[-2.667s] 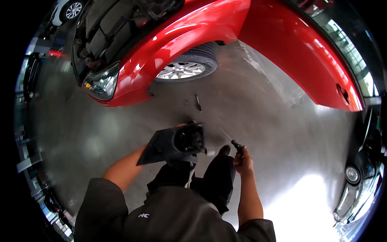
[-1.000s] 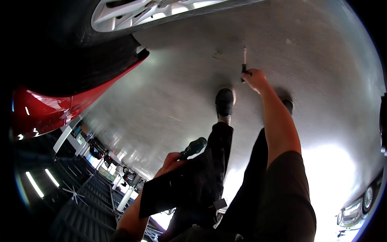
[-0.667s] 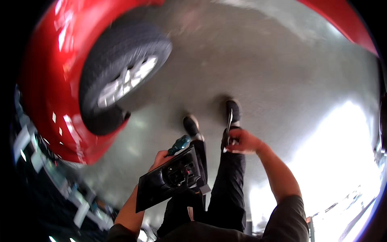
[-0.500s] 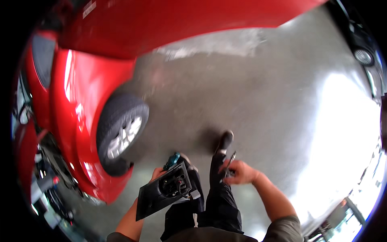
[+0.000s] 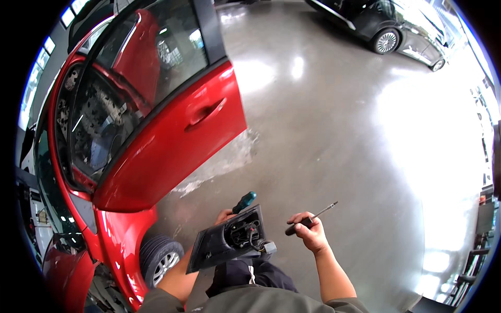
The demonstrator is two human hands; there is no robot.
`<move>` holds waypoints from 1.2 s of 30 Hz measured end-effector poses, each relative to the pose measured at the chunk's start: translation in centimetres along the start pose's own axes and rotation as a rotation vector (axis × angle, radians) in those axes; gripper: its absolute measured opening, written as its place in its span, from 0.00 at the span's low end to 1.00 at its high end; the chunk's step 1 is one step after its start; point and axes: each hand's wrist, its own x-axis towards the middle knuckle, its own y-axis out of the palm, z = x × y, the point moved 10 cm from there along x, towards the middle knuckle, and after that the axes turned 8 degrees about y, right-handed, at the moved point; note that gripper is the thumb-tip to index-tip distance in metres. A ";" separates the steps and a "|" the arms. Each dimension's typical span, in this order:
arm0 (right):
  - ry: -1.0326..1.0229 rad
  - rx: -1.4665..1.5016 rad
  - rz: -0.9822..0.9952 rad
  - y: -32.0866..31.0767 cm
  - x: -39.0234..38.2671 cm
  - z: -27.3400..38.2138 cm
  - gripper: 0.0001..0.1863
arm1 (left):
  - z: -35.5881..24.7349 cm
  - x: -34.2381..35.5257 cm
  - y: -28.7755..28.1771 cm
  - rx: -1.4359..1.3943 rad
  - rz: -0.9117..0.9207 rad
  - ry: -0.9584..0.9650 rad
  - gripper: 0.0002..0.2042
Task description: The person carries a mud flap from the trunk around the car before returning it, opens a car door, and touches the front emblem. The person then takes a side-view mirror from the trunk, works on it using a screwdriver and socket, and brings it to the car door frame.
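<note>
1. The left hand [image 5: 225,215] is mostly hidden behind a dark lamp unit [image 5: 229,244]. It grips the unit from the far side and carries it in front of the body, over the floor, touching nothing else.
2. The unit's open back faces the camera, so its round socket and black wires show. A grey plug [image 5: 267,247] hangs at its lower right corner. It is likely held this way to keep the wiring in sight.
3. A teal tool handle [image 5: 244,201] sticks up past the unit's top edge. It seems to be pinned in the same hand, though the fingers on it are hidden.
4. The right hand [image 5: 312,233] is closed around a screwdriver [image 5: 310,219]. The thin shaft points up and to the right, away from the unit and the body.
5. The two hands are near each other but apart.
6. A red car [image 5: 120,229] stands at the left, with its open door [image 5: 172,141] swung out over the floor and a front wheel [image 5: 159,260] just beside the left forearm.
7. The floor [image 5: 339,130] is polished grey concrete, glossy with glare, with a pale scuffed patch under the door's edge.
8. A dark car [image 5: 386,26] is parked well apart at the far right of this workshop hall.
</note>
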 end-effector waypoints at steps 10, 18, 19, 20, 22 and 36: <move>-0.149 -0.298 -0.671 -24.7 -5.1 23.6 0.07 | -3.9 31.5 24.3 0.058 0.477 0.100 0.27; -0.351 -0.195 -0.770 -35.3 7.3 44.1 0.05 | -18.9 58.1 42.5 0.782 1.058 0.742 0.29; -0.360 -0.155 -0.741 -35.7 9.9 46.9 0.05 | -19.6 61.7 42.3 0.775 1.075 0.776 0.30; -0.364 -0.114 -0.704 -35.8 12.8 49.7 0.06 | -20.1 65.3 41.7 0.773 1.084 0.806 0.31; -0.380 -0.113 -0.677 -37.6 20.0 56.9 0.07 | -22.2 73.5 41.2 0.737 1.012 0.766 0.31; -0.054 -0.526 0.269 -21.3 76.1 86.8 0.25 | -45.8 103.2 20.4 1.118 0.387 0.922 0.27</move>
